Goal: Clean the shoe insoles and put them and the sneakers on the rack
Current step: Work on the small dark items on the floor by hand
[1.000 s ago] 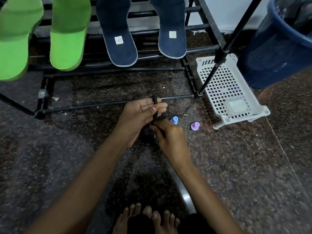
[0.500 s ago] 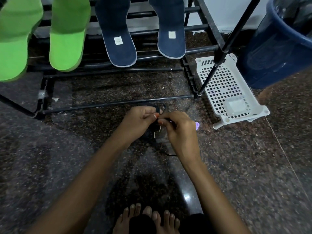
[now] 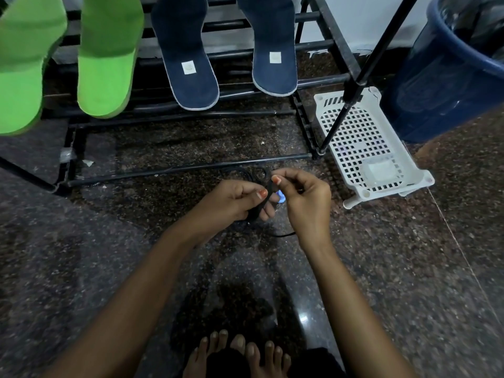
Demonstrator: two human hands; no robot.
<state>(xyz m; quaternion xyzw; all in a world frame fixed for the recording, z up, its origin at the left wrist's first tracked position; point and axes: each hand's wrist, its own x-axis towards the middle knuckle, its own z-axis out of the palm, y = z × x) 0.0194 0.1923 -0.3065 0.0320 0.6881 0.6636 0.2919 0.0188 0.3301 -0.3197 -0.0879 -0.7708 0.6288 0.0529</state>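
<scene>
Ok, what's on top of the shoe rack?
Two green insoles and two navy insoles lie across the rack bars, near ends overhanging the front. The bars directly under them are covered; their far ends run out of frame.

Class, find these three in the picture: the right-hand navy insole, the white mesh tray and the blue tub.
Right-hand navy insole (image 3: 272, 31): head view, dark fabric above its white label.
White mesh tray (image 3: 365, 137): head view, perforated base.
Blue tub (image 3: 436, 85): head view, outer wall.
</scene>
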